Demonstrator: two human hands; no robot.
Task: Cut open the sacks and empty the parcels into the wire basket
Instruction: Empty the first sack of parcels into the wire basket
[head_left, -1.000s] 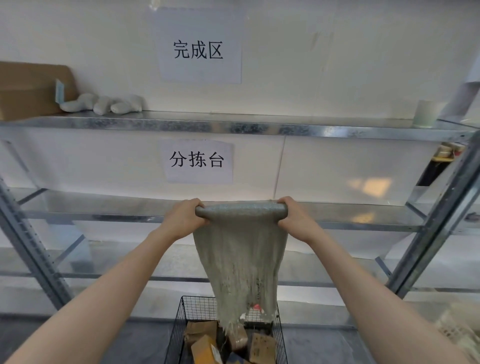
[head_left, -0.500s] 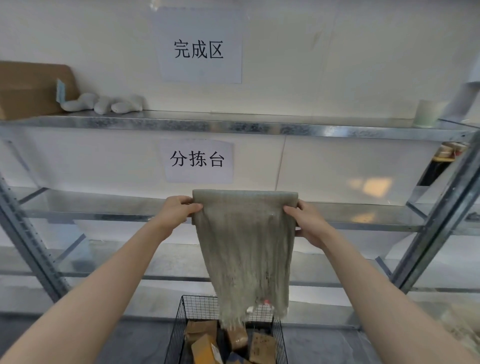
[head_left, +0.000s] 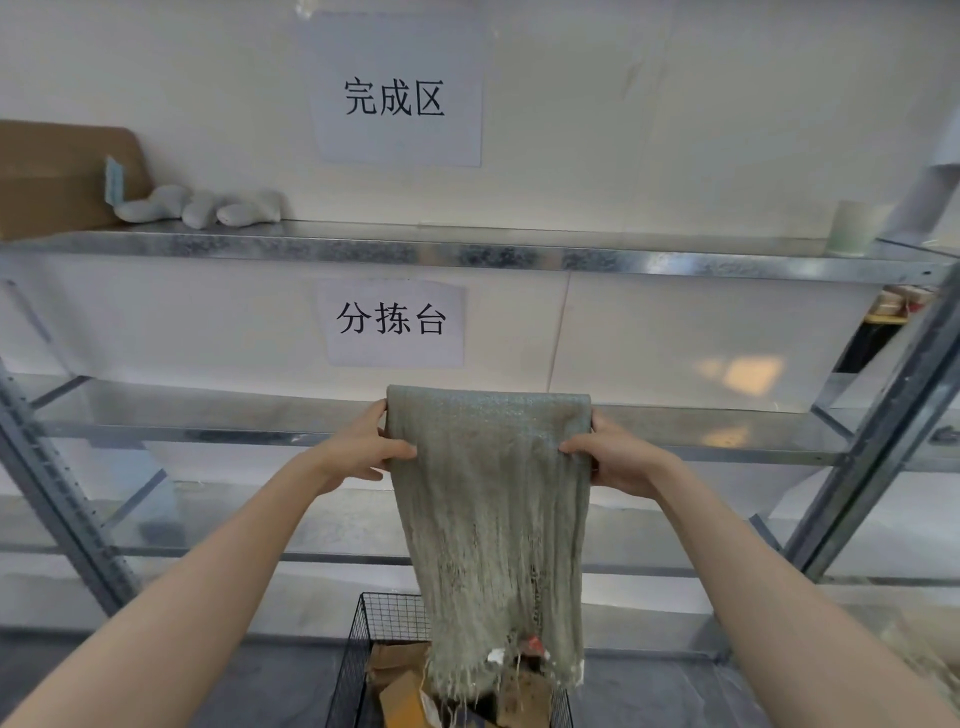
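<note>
While both bare forearms reach forward and upward from the lower corners of the view, the left hand (head_left: 363, 451) and the right hand (head_left: 615, 457) pinch the two upper edges of a grey-green woven plastic sack (head_left: 493, 519). Each hand grasps the fabric with its thumb lying on the near face and its fingers curled behind, so the sack's top edge is stretched flat and level between them, in front of the middle galvanised steel shelf (head_left: 208, 415). From that edge the sack hangs limp and narrows downward; its frayed, cut-open lower end dangles over the black wire basket (head_left: 374, 629) on the floor. Brown cardboard parcels (head_left: 400, 696) lie inside the basket, partly hidden behind the frayed threads. Whether the threads touch the parcels cannot be told. On the upper shelf a brown cardboard box (head_left: 52, 176) stands at the left beside pale rounded bundles (head_left: 202, 208), and two white paper signs with black characters are fixed to the wall.
</note>
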